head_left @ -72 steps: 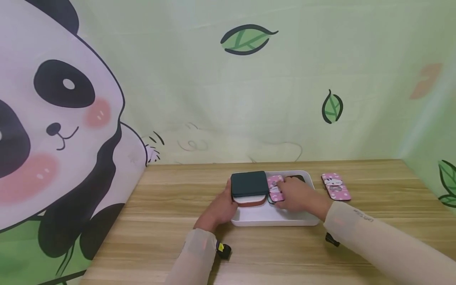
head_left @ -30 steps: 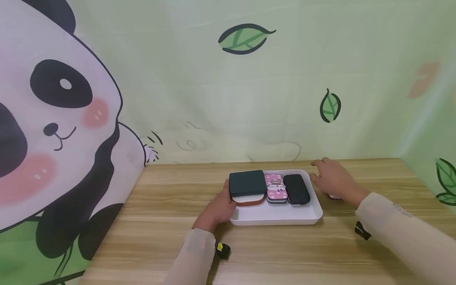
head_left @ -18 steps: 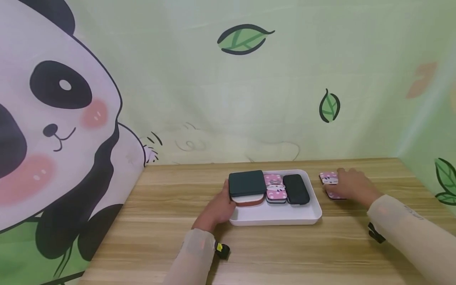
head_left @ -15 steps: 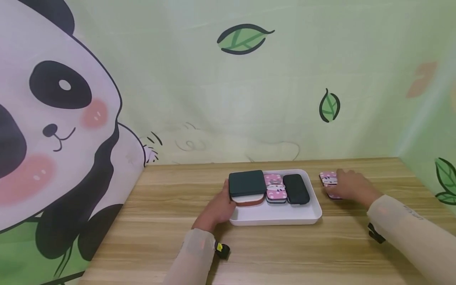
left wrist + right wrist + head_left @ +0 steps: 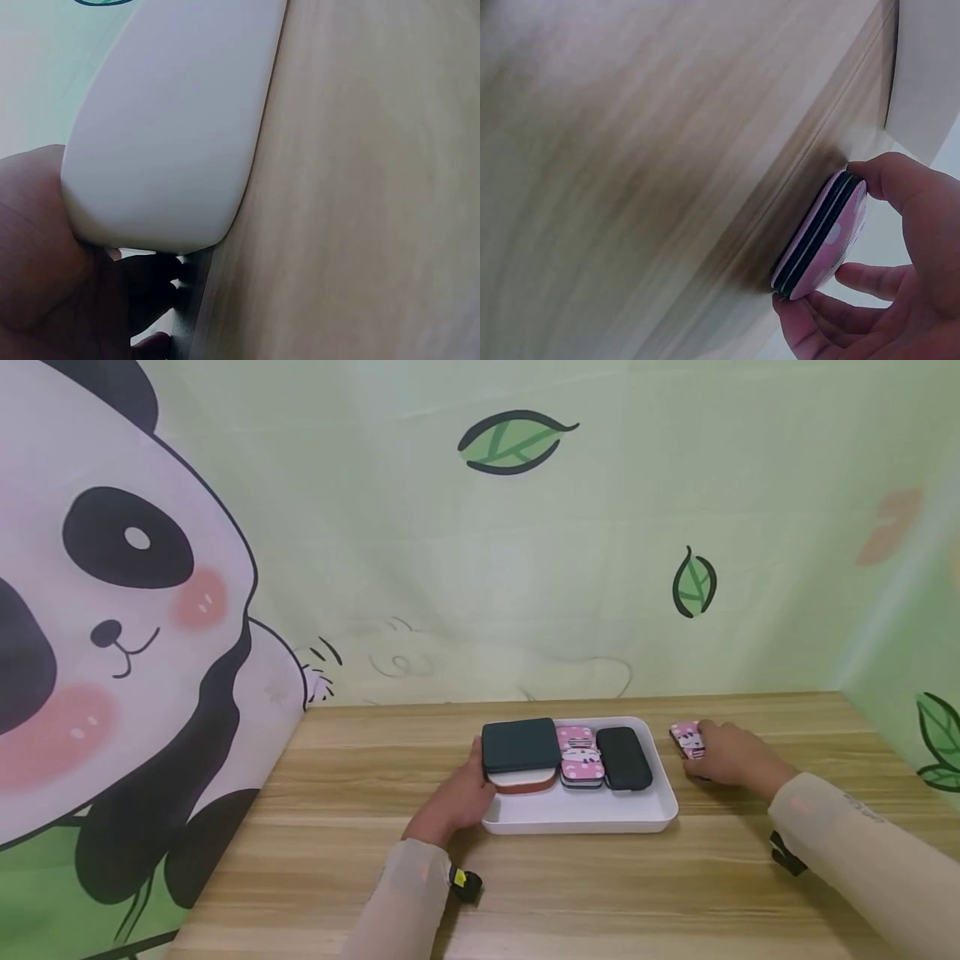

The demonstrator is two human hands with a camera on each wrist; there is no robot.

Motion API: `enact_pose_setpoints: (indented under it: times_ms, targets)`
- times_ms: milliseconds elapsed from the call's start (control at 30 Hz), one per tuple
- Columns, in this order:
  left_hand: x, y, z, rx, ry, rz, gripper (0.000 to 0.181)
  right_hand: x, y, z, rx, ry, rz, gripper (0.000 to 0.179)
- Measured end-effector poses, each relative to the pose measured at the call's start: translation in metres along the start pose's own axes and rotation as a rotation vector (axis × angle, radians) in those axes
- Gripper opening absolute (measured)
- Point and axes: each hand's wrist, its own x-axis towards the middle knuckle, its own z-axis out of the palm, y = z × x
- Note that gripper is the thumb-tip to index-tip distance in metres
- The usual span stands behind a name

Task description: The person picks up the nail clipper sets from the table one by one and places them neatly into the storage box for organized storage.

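Note:
My right hand [image 5: 737, 757] pinches a pink spotted zip case [image 5: 686, 739] on the table, to the right of the white tray [image 5: 581, 816]. In the right wrist view, the thumb is at one end of that zip case [image 5: 829, 236] and fingertips at the other, its dark zipper edge showing. My left hand [image 5: 453, 803] grips the tray's left end; some of its fingers are hidden behind it. Inside the tray, a dark green case [image 5: 521, 744] lies on a white case with a brown edge [image 5: 525, 782]. Beside them are a second pink case [image 5: 582, 767] and a black case [image 5: 625, 758].
The front strip of the tray shows bare white floor. Wooden tabletop [image 5: 600, 893] surrounds the tray, reaching a leaf-and-panda printed backdrop [image 5: 570, 568] behind. A small black device is strapped at each wrist.
My right hand has left the pink case in the tray and moved right to the one on the table, now pinching it and shifting it slightly left. My left hand stays at the tray.

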Motion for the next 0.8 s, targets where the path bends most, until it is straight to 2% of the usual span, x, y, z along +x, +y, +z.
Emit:
enact_pose_setpoints:
  times_ms: [233, 567, 800]
  targets:
    - [0.0002, -0.0006, 0.0003, -0.005, -0.001, -0.004, 0.074, -0.0015, 0.0038, -0.0001, 0.008, 0.015, -0.019, 0.082]
    - [0.0019, -0.0026, 0.0000, -0.019, -0.006, 0.003, 0.075, -0.0033, 0.0010, -0.0030, 0.000, -0.008, 0.006, 0.083]
    - [0.0034, -0.0032, -0.0002, 0.005, -0.006, 0.004, 0.075, -0.0050, 0.0008, -0.0038, 0.007, 0.006, -0.011, 0.082]
